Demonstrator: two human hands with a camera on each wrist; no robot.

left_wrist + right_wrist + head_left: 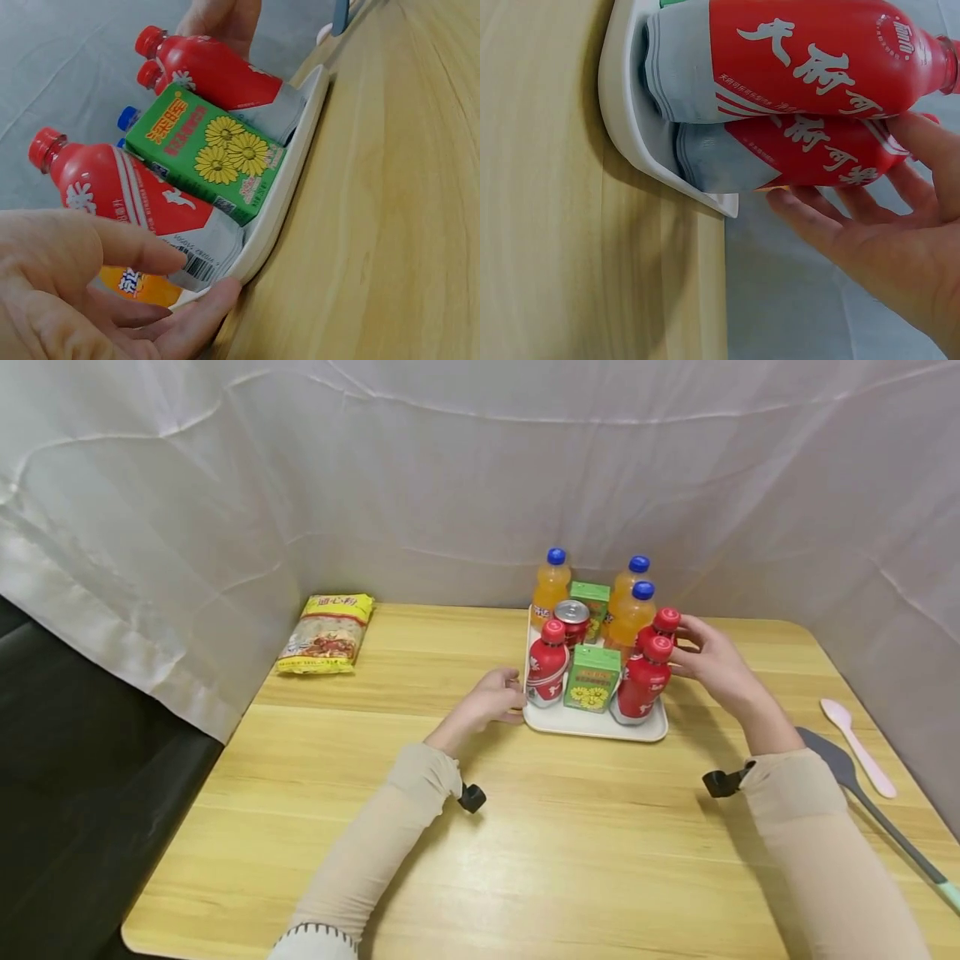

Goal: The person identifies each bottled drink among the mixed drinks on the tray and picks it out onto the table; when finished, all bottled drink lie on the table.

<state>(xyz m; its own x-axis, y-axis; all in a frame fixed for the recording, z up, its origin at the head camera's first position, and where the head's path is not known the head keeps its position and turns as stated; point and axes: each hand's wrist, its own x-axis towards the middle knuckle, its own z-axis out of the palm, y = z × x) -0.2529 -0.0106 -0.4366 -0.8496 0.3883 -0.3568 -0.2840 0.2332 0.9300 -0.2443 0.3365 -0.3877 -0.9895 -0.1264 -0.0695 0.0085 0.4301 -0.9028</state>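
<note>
Tray (577,722) on table (525,827), far side, bearing red bottles (643,689) | left hand (491,700): fingers apart at tray's left edge; right hand (716,664): fingers spread beside red bottles | probably stiff, heavy, tippy; best held level by opposite edges

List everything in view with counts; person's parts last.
Table: one, yellow, centre.
Tray: one, white, table's right rear.
Red bottles: three, red-white, tray's sides.
Orange bottles: three, orange, blue-capped, towards tray's rear.
Cartons: two, green, tray's front and rear.
Can: one, red, silver-topped, tray's left half.
Packet: one, mostly yellow, table's left rear.
Spoon: one, pink, table's right.
Utensil: one, grey and mint, near spoon.
Curtain: count unclear, pale grey, behind table.
Dark surface: one, black, left of table.
Wrist cameras: two, black, wrists.
Sleeves: two, beige, forearms.
Left grip: one, tray's left edge.
Right grip: one, by right-hand red bottles.
</note>
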